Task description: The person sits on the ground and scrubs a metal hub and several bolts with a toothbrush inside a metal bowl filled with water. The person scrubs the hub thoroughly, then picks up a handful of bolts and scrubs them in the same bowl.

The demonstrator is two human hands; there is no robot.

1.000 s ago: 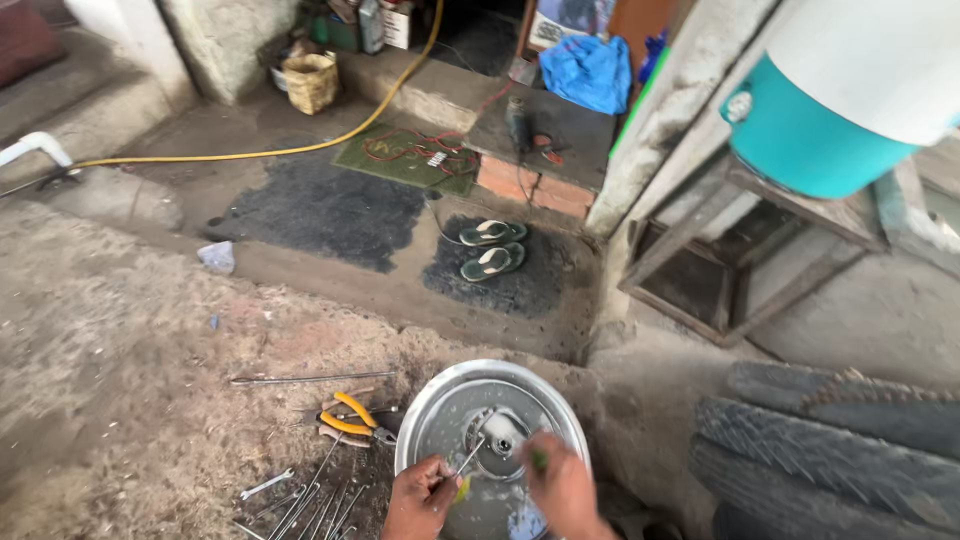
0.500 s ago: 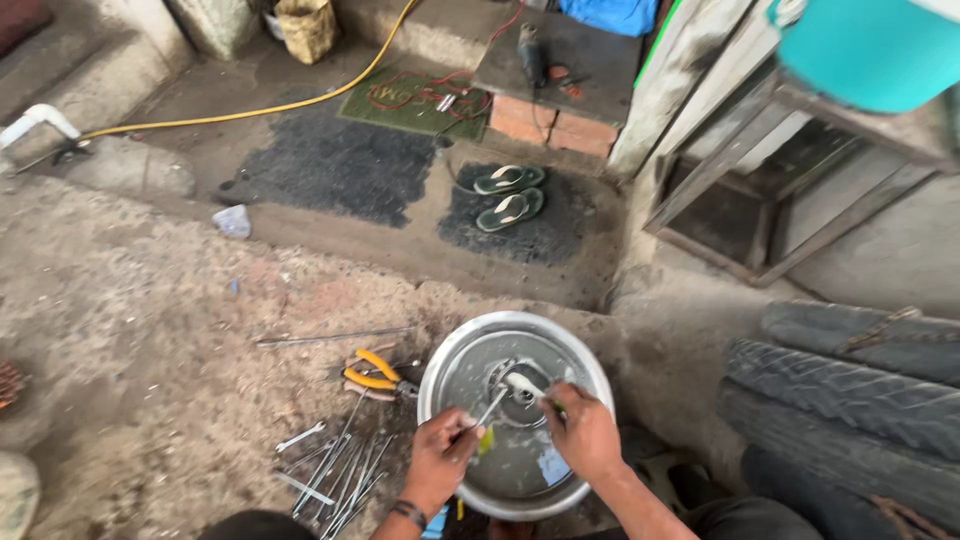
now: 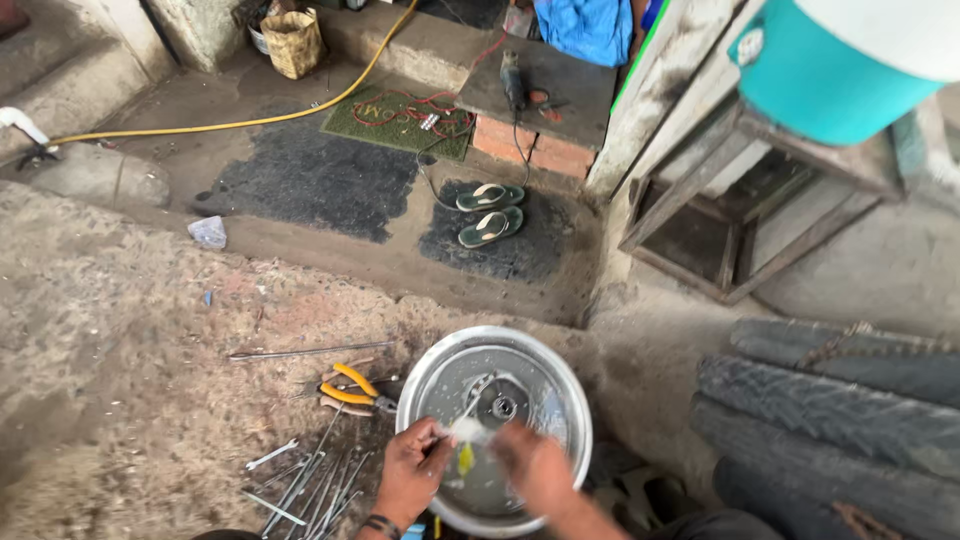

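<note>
A round shiny metal wheel rim (image 3: pixel 570 400) lies flat on the dirt floor at the bottom middle. My left hand (image 3: pixel 411 472) rests on its near left edge and grips a thin metal tool with a yellow handle (image 3: pixel 464 458) that points toward the hub (image 3: pixel 503 407). My right hand (image 3: pixel 535 465) hovers over the rim's near side, blurred by motion, next to a small pale piece by the tool; whether it holds that piece I cannot tell.
Yellow-handled pliers (image 3: pixel 352 390) and several loose metal spokes (image 3: pixel 310 478) lie left of the rim. A long rod (image 3: pixel 310 351) lies further back. Stacked tyres (image 3: pixel 830 400) sit right. A pair of sandals (image 3: pixel 490 212), a yellow hose (image 3: pixel 250 122) and a metal stand (image 3: pixel 730 215) are beyond.
The view tilted so the rim sits lower in frame. My right hand slid down toward the rim's near edge and is blurred; my left hand stays on the tool.
</note>
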